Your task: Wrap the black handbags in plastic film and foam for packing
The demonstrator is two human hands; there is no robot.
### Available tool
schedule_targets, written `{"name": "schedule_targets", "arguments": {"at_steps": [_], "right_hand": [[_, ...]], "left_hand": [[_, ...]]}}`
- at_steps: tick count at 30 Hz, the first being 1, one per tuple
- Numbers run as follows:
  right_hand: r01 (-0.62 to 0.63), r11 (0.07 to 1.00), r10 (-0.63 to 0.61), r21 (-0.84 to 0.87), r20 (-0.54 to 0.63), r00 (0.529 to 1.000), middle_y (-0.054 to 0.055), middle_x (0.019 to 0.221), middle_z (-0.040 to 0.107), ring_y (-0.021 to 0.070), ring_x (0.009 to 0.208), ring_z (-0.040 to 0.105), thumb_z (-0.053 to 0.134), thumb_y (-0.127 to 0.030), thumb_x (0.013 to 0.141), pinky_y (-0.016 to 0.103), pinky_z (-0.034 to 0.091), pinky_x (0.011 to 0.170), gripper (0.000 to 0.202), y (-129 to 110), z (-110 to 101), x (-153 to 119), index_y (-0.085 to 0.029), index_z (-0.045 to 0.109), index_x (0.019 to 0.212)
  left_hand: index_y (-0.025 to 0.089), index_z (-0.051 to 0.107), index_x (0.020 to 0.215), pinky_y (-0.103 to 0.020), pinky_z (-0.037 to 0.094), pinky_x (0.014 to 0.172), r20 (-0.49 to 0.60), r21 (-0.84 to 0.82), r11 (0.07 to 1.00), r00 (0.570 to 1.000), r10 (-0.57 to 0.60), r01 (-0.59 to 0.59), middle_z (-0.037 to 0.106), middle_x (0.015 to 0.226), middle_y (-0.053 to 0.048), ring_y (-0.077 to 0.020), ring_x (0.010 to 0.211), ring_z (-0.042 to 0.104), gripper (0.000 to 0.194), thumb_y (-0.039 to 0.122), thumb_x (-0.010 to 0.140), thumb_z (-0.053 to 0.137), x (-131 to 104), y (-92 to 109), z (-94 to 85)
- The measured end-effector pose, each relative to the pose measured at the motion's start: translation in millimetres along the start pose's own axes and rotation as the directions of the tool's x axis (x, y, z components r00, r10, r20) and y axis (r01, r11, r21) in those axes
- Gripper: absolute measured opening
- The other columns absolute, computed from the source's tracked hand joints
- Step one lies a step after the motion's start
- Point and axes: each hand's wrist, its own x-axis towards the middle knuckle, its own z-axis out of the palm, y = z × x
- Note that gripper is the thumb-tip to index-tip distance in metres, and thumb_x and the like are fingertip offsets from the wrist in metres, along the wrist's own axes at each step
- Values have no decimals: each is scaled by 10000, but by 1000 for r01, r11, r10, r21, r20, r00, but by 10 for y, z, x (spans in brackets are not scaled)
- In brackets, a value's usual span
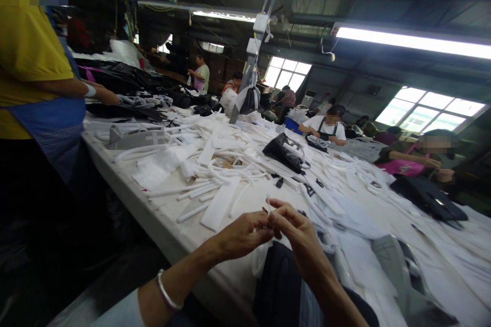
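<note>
My left hand [245,232] and my right hand [293,222] meet fingertip to fingertip above the table's near edge. The fingers of both are pinched around something small and whitish [268,203], too small to make out. A silver bangle [165,291] circles my left wrist. Beneath my right forearm lies a dark bag [278,281], partly hidden by the arm. White foam strips [220,204] lie just beyond my left hand.
The long table [126,184] carries heaps of white tubes and sheets, a black handbag [284,152] and a grey piece [402,271]. A metal post [251,56] rises beyond. At left stands a person in yellow [34,51]; others work across the table.
</note>
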Motion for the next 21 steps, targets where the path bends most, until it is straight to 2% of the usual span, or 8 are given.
{"name": "schedule_targets", "arguments": {"at_steps": [4, 6, 8, 12, 15, 16, 18, 21], "right_hand": [[-130, 947, 125, 294, 33, 992, 81, 1144, 665, 277, 1089, 561, 712, -417, 763, 334, 462, 801, 249, -31, -64, -78, -194, 644, 674], [-194, 879, 181, 436, 71, 981, 91, 1028, 692, 248, 903, 617, 711, -434, 756, 299, 464, 625, 254, -27, -111, -124, -196, 632, 712], [-212, 828, 209, 519, 65, 976, 78, 878, 689, 218, 754, 616, 713, -462, 752, 293, 454, 563, 280, -2, -167, -166, -201, 615, 729], [-154, 830, 210, 536, -44, 977, 9, 666, 579, 156, 643, 571, 749, -452, 733, 285, 476, 607, 308, 79, -349, -236, -205, 569, 691], [-207, 866, 282, 455, -101, 954, -64, 517, 413, 71, 419, 360, 751, -465, 733, 206, 326, 417, 339, 126, -561, -266, -210, 531, 694], [-242, 893, 308, 380, -121, 944, -80, 488, 361, 59, 390, 291, 740, -483, 739, 196, 259, 387, 342, 135, -639, -265, -210, 537, 707], [-285, 950, 304, 124, -178, 936, -82, 469, 340, 62, 390, 272, 718, -523, 744, 202, 218, 384, 350, 141, -791, -237, -203, 576, 727], [-245, 899, 188, -363, -185, 965, -18, 561, 520, 122, 506, 458, 678, -544, 758, 244, 361, 484, 341, 144, -960, -119, -205, 645, 749]], "left_hand": [[173, 723, 902, -246, 425, 769, 90, -70, 994, 993, -73, 80, 665, 857, -18, -169, 798, 585, 290, 369, 911, 509, 47, -98, 165], [173, 728, 893, -250, 415, 800, 106, -113, 990, 992, -71, 83, 666, 855, -10, -176, 815, 583, 309, 404, 904, 523, 73, -130, 227], [170, 727, 865, -250, 415, 797, 156, -206, 972, 984, -80, 111, 654, 829, -8, -175, 808, 576, 346, 459, 891, 538, 101, -145, 291], [187, 694, 972, -253, 442, 746, 317, -410, 885, 944, -87, 219, 634, 829, -5, -152, 748, 564, 362, 509, 818, 635, 157, -188, 410], [189, 653, 1029, -251, 462, 656, 416, -444, 836, 900, -127, 323, 629, 784, -8, -132, 646, 563, 420, 524, 777, 669, 238, -299, 399], [177, 646, 1014, -248, 461, 621, 400, -438, 832, 903, -159, 341, 628, 766, -16, -133, 623, 566, 425, 535, 785, 648, 281, -354, 365], [157, 636, 948, -242, 442, 560, 259, -386, 859, 933, -248, 336, 621, 731, -27, -141, 591, 572, 398, 529, 815, 584, 386, -487, 263], [166, 631, 807, -248, 408, 562, -89, -139, 947, 949, -302, 289, 600, 677, -15, -155, 596, 564, 255, 408, 821, 555, 566, -714, 82]]}}
